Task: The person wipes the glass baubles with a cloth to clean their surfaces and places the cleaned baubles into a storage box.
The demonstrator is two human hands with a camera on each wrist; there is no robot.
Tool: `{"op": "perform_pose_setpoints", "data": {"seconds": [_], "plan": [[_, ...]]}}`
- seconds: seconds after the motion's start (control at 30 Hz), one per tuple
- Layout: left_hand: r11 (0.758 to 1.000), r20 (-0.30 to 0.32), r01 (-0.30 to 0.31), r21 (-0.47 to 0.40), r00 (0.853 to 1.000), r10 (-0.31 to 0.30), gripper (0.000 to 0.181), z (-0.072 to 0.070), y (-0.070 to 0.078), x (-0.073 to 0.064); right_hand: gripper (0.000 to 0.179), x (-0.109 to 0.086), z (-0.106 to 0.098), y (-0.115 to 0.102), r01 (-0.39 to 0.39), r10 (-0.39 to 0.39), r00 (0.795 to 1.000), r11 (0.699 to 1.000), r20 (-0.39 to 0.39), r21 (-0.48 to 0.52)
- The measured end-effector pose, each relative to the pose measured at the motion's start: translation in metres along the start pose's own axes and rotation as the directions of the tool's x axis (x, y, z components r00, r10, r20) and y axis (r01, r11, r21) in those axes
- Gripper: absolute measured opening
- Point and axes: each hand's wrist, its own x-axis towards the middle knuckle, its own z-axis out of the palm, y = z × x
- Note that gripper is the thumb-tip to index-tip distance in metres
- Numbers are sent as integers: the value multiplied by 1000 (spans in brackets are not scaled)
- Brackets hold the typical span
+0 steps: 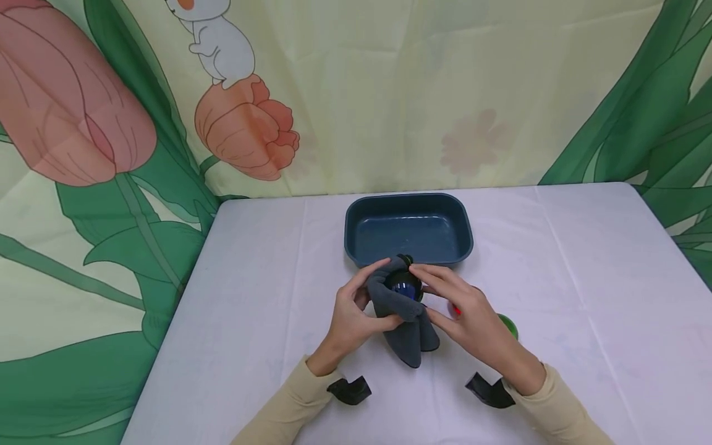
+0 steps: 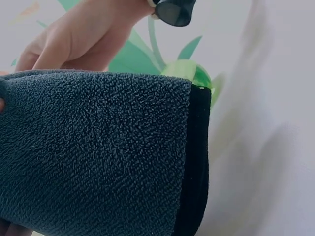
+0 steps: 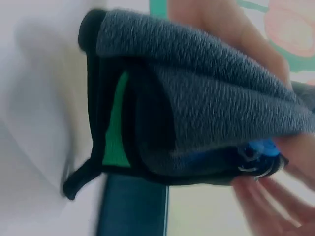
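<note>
Between both hands, in the middle of the head view, a dark grey cloth (image 1: 410,339) is wrapped partly around a glossy dark blue rounded thing (image 1: 405,285). My left hand (image 1: 349,318) grips the cloth from the left, thumb in front and fingers behind. From the right, my right hand (image 1: 473,312) holds the blue thing with curved fingers near its dark top, the thumb by the cloth. The right wrist view shows the folded cloth (image 3: 216,103) with the blue thing (image 3: 258,152) peeking out below. Cloth (image 2: 98,147) fills most of the left wrist view.
Just behind the hands stands a dark blue rectangular basin (image 1: 408,232) on the white-covered table (image 1: 267,296). A red thing (image 1: 457,310) and a green thing (image 1: 508,324) are partly hidden by the right hand. A printed curtain (image 1: 378,111) hangs behind.
</note>
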Motion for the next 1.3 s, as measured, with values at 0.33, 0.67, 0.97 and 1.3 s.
{"op": "perform_pose_setpoints", "data": {"seconds": [0.33, 0.67, 0.97, 1.3], "plan": [[1000, -6, -8, -6, 1000, 8, 78, 2, 1, -2, 84, 1, 2, 3, 192, -199, 978, 976, -57, -99], [999, 43, 35, 31, 998, -36, 82, 0, 3, -4, 85, -1, 2, 3, 166, -173, 984, 977, -44, -133], [999, 43, 25, 45, 999, -27, 82, -1, 1, -5, 66, 0, -3, 3, -58, 54, 997, 995, 60, 83], [999, -13, 30, 16, 999, -29, 79, 2, -2, -6, 70, 3, -15, 3, -29, 42, 983, 997, 179, -71]]}}
